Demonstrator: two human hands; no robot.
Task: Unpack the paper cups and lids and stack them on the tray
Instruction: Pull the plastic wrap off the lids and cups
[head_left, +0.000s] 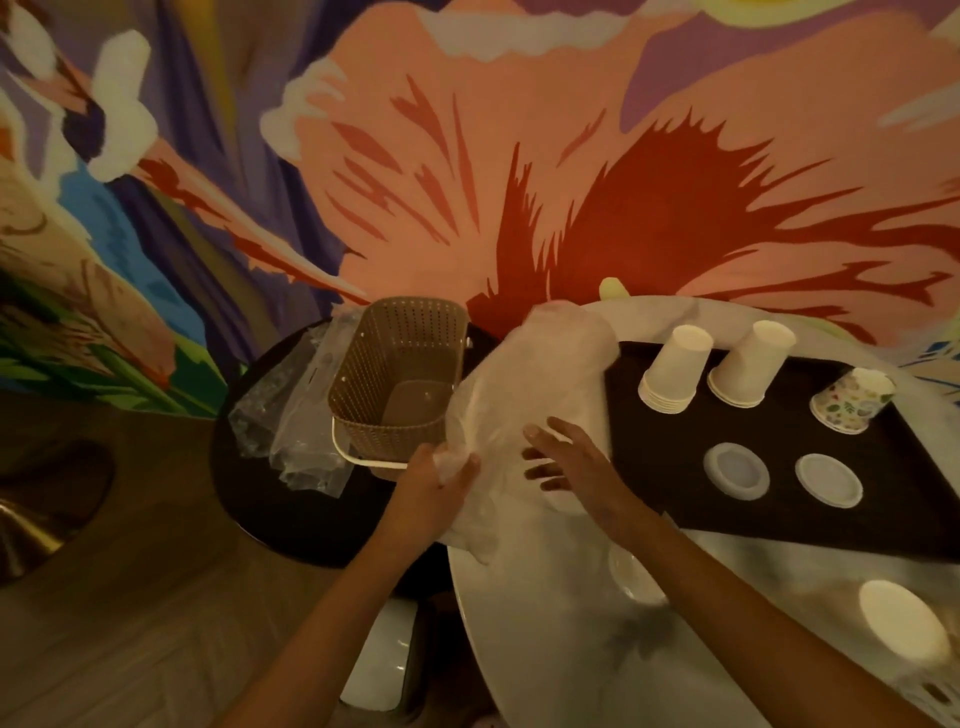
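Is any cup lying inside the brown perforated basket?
No, the brown basket shows only its bare floor; the cup stacks stand on the dark tray.

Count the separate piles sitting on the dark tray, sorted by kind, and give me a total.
White cup stacks: 2
Patterned cup stacks: 1
Lid piles: 2
Total on the tray: 5
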